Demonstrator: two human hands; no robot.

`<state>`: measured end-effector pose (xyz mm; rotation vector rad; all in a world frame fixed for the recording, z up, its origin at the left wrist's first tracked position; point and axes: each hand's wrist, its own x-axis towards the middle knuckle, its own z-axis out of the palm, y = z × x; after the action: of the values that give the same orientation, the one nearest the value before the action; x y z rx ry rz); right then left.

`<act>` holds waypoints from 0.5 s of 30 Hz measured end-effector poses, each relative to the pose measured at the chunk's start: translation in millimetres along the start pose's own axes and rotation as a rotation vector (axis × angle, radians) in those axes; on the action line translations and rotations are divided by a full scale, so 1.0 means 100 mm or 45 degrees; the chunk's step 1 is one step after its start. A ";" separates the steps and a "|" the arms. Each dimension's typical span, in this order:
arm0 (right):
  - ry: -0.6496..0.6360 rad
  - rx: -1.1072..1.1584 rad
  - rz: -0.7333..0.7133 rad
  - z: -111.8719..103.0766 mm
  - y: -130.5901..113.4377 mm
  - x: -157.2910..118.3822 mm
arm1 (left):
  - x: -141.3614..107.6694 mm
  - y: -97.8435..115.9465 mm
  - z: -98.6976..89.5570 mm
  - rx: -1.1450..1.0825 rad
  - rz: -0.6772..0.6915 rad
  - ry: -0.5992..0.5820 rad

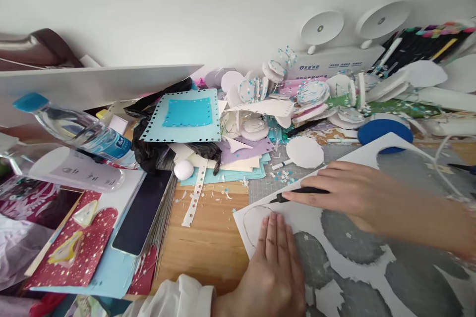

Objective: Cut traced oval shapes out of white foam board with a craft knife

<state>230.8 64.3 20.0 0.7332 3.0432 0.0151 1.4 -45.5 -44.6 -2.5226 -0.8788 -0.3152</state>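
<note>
My left hand (269, 267) lies flat on a white foam sheet (316, 176), fingers together and stretched out, over the lower part of a curved outline near the sheet's left corner. My right hand (353, 193) is wrapped round a black hot-wire or pen-like tool (303, 190); its thin tip touches the sheet at the top right of the outline. Several round holes have been cut through the sheet, and a grey cutting mat (314, 257) shows through them. A cut white disc (305, 152) lies just beyond the sheet.
A water bottle (80, 126), a plastic cup (76, 168), a phone (143, 210) and red starry card (84, 242) are at the left. Piled white discs (256, 89), a blue disc (386, 134) and a twin-head lamp (322, 29) stand behind. A white cable (442, 173) curves at the right.
</note>
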 end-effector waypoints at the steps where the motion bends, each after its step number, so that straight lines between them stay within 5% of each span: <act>1: -0.024 0.011 -0.001 0.00 0.02 0.01 | 0.01 0.00 0.01 -0.002 -0.014 0.018; 15: -0.068 -0.044 -0.144 -0.25 0.12 0.29 | 0.02 0.03 0.04 -0.027 -0.072 0.056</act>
<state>210.3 87.8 44.5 0.5489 3.0200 0.0462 4.5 -44.4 -48.6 -2.5039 -0.9357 -0.3987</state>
